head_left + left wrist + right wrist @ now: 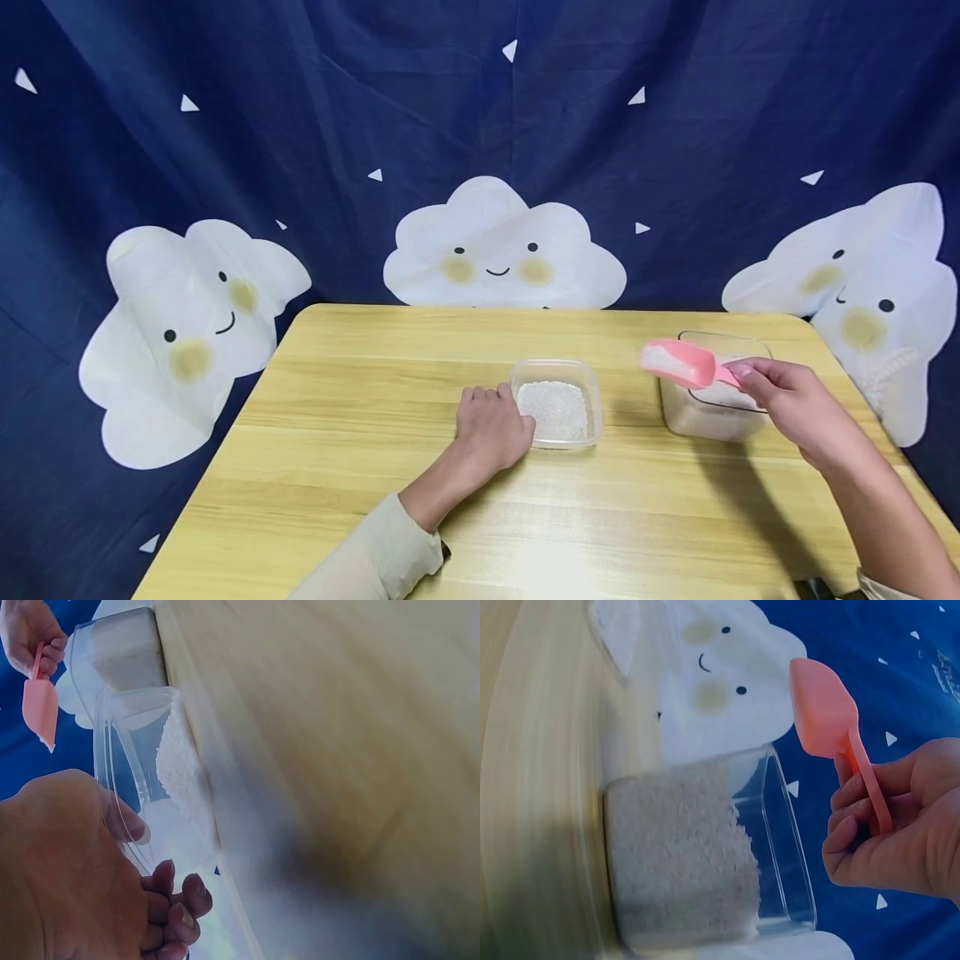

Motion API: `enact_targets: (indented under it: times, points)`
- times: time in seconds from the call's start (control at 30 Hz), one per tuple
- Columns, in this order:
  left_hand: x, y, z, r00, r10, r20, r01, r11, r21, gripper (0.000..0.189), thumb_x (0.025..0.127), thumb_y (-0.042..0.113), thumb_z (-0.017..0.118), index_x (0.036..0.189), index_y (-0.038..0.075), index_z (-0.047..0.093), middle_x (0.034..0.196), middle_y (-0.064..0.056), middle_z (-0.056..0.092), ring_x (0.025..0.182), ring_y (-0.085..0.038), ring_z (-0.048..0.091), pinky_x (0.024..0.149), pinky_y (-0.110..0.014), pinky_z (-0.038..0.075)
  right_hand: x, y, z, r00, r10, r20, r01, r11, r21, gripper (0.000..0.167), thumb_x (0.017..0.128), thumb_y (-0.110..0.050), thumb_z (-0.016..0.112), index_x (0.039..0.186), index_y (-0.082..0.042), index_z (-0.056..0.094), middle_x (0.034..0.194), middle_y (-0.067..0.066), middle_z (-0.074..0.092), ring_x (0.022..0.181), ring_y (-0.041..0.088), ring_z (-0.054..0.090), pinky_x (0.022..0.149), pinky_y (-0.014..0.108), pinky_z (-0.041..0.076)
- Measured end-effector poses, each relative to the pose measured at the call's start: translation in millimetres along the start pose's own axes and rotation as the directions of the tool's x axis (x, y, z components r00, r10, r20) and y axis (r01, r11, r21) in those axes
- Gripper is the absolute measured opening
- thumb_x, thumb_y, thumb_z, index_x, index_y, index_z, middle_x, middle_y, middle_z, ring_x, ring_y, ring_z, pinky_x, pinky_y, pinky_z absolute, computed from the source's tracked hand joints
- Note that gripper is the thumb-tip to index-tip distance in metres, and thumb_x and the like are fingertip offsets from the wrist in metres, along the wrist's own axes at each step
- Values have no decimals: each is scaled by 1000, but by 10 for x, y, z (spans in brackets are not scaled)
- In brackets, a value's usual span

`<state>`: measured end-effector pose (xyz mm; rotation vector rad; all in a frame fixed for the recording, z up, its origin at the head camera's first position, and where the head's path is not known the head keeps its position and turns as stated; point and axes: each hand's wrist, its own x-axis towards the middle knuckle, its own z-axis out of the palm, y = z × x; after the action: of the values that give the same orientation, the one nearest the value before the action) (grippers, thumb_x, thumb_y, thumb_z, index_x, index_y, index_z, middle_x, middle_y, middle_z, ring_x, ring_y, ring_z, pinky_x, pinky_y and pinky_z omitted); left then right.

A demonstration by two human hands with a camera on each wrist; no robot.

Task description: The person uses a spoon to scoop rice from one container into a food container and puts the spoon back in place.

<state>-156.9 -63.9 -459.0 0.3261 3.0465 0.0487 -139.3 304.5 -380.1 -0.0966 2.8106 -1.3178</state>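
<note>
Mid-tabletop [337, 392], left hand [491, 429] has its grip curled round the near-left corner of the small clear tub [597, 408], white grains [557, 410] inside. Right of that, pink scoop [699, 367], loaded, raised higher than the bigger clear bin [701, 423], near its left side. Right hand [797, 406]: grip clamped on scoop handle.

Two bare hands [491, 429] [797, 408] in play at one pale rectangular wooden table [337, 417], one pink plastic scoop [702, 370] above it, two clear boxy plastic containers [594, 404] [701, 425] on it, and three smiling white clouds [491, 218] behind it!
</note>
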Motion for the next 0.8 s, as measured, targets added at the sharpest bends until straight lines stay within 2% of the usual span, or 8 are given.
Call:
enact_targets:
  times: [0.37,0.67,0.8]
  points:
    - [-10,1,-23,1000,-5,14,5,1000,4,38,99,43,39,96,6,52,81,-7,58,76,-24,47,81,-36,36,60,-172,161,998,-43,35,42,999,30,36,111,-19,43,120,9,64,82,-11,52,78,3,44,65,25,37]
    - [-3,2,-14,1000,-3,3,3,1000,12,38,99,42,39,94,7,52,81,-7,60,77,-25,50,82,-37,37,117,-283,294,997,-81,18,81,997,15,35,109,-19,47,118,8,67,83,-10,56,78,2,46,66,22,40]
    - [-1,5,-15,1000,-7,10,7,1000,9,39,99,43,39,95,7,52,82,-7,60,78,-25,49,83,-37,37,138,-327,374,995,-94,30,94,995,11,34,110,-23,47,112,5,67,76,-6,53,70,6,45,61,25,38]
